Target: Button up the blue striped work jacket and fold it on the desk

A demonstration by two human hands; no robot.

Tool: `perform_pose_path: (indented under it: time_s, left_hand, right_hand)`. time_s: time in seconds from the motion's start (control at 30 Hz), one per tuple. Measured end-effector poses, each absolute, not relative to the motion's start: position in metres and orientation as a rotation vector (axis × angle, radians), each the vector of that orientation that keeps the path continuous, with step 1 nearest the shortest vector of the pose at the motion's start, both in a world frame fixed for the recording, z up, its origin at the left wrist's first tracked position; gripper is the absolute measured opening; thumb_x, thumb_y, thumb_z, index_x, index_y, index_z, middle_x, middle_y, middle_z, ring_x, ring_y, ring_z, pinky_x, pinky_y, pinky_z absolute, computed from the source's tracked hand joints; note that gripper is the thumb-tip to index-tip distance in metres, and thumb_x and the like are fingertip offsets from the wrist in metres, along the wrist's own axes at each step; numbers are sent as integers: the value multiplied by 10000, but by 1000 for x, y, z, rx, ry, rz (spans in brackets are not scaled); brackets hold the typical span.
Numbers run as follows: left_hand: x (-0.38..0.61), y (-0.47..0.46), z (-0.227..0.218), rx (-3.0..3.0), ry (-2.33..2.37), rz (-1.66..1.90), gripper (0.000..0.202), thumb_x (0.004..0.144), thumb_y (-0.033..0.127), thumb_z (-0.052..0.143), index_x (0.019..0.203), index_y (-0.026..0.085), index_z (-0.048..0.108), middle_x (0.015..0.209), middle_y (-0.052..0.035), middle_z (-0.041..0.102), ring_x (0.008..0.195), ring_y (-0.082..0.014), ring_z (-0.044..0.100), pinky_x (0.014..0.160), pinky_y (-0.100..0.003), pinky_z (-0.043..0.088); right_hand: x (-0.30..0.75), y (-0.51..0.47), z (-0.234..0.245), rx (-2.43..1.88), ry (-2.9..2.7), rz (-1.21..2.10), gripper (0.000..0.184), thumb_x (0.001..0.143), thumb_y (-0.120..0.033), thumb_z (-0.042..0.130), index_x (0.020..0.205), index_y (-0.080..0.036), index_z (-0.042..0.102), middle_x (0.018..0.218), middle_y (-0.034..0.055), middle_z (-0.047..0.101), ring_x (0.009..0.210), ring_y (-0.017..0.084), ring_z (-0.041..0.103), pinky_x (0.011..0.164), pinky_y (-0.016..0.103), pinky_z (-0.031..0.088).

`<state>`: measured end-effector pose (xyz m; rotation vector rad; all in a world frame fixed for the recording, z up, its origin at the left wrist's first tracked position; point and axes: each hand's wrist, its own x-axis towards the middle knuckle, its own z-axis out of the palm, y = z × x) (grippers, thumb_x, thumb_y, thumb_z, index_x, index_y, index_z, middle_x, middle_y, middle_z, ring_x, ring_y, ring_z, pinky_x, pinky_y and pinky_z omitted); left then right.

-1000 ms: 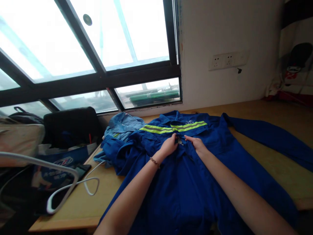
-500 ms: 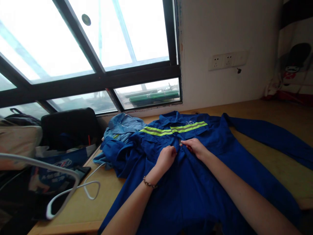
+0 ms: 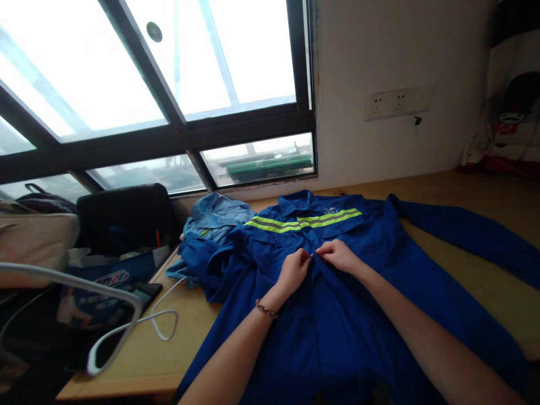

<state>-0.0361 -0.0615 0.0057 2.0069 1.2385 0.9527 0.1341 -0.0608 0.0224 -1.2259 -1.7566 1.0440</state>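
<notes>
A blue work jacket (image 3: 358, 315) with a yellow-green and grey reflective stripe (image 3: 329, 218) across its chest lies spread over the wooden table. At its middle front, below the stripe, my left hand (image 3: 294, 269) pinches one edge of the front opening. Close beside it, on the right, my right hand (image 3: 337, 254) pinches the cloth of the other edge. Both hands are closed, and their fingertips are almost together. Whatever fastener may lie between the fingers is too small to make out. A braided bracelet (image 3: 266, 309) circles my left wrist.
A light blue garment (image 3: 217, 216) is bunched behind the jacket's left side. On the wooden table (image 3: 177, 360) a white cable (image 3: 164, 332) loops at the left. Bags (image 3: 122, 275) and a black case (image 3: 126, 216) stand beyond. Wall sockets (image 3: 399, 102) are at the back.
The gap that showed between the jacket's front edges has closed up as my hands drew nearer each other. The view has shifted slightly.
</notes>
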Motion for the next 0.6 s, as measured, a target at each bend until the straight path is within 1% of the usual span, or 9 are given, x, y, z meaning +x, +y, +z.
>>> perform_pose_path:
  time_s: [0.1, 0.17, 0.27, 0.33, 0.47, 0.6]
  left_hand:
    - [-36, -60, 12, 1621, 1104, 829, 164, 741, 316, 536, 722, 157, 497, 591, -27, 608, 443, -114, 526, 418, -200, 368]
    - [-36, -60, 18, 1362, 1001, 762, 214, 721, 334, 575, 743, 147, 473, 638, -59, 638, 466, -125, 573, 422, -200, 412]
    - [-37, -61, 20, 1156, 880, 780, 282, 674, 324, 649, 772, 136, 463, 698, -89, 656, 594, -161, 637, 535, -228, 492]
    - [-37, -62, 17, 1107, 837, 815, 313, 656, 330, 671, 772, 134, 457, 692, -90, 657, 620, -169, 645, 564, -232, 506]
    - [-33, -64, 9, 1093, 842, 867, 361, 625, 360, 693, 753, 134, 443, 657, -84, 656, 610, -173, 646, 550, -220, 508]
    - [-30, -64, 8, 1140, 870, 889, 382, 597, 380, 701, 726, 135, 437, 620, -68, 649, 581, -177, 642, 519, -226, 506]
  right_hand:
    - [133, -62, 23, -1198, -1833, 839, 260, 635, -116, 468, 711, -173, 711, 696, 17, 637, 652, 131, 558, 582, 205, 399]
    - [133, -63, 26, -1189, -1840, 823, 258, 645, -122, 463, 704, -168, 710, 696, 22, 635, 646, 128, 558, 580, 206, 398]
    - [134, -64, 28, -1203, -1777, 934, 248, 639, -133, 481, 729, -159, 710, 704, 24, 642, 637, 126, 560, 565, 200, 403]
    - [134, -64, 27, -1212, -1704, 1069, 242, 626, -139, 503, 752, -151, 710, 712, 25, 649, 629, 126, 565, 552, 195, 411]
    - [134, -65, 23, -1226, -1539, 1316, 257, 619, -169, 541, 816, -134, 701, 722, 38, 671, 644, 151, 597, 574, 219, 458]
    - [132, -64, 19, -1305, -1557, 1264, 254, 614, -204, 567, 816, -129, 702, 678, 41, 679, 604, 165, 610, 536, 226, 476]
